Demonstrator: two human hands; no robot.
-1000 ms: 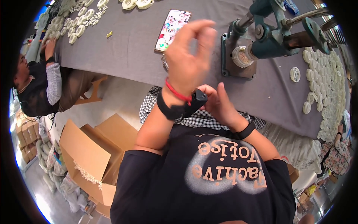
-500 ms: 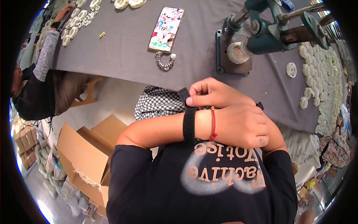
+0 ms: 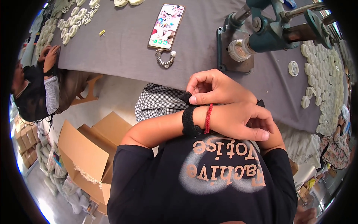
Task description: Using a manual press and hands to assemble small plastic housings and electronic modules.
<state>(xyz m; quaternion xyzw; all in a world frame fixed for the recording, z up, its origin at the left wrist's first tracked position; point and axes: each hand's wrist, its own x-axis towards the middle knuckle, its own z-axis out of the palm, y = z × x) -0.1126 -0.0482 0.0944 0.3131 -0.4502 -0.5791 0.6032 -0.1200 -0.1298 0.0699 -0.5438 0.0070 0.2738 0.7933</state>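
My left forearm lies across my front, with a black fabric wrist strap and a red braided bracelet around the wrist. Pinched between thumb and fingers of my right hand is the loose end of that strap. My left hand rests against my right forearm, holding nothing, its thumb apart from the bent fingers. On the grey-covered table beyond lie a phone with a lit screen and a beaded ring-shaped strap.
A green hand press holds a clear round case on its base. Many round pale cases cover the table's right side; others lie far left. An opened cardboard box stands lower left. Another person sits at left.
My right hand has drawn the strap's end slightly. My left hand has turned, so its thumb now shows away from the fingers. The other person's hands have come back to the table edge.
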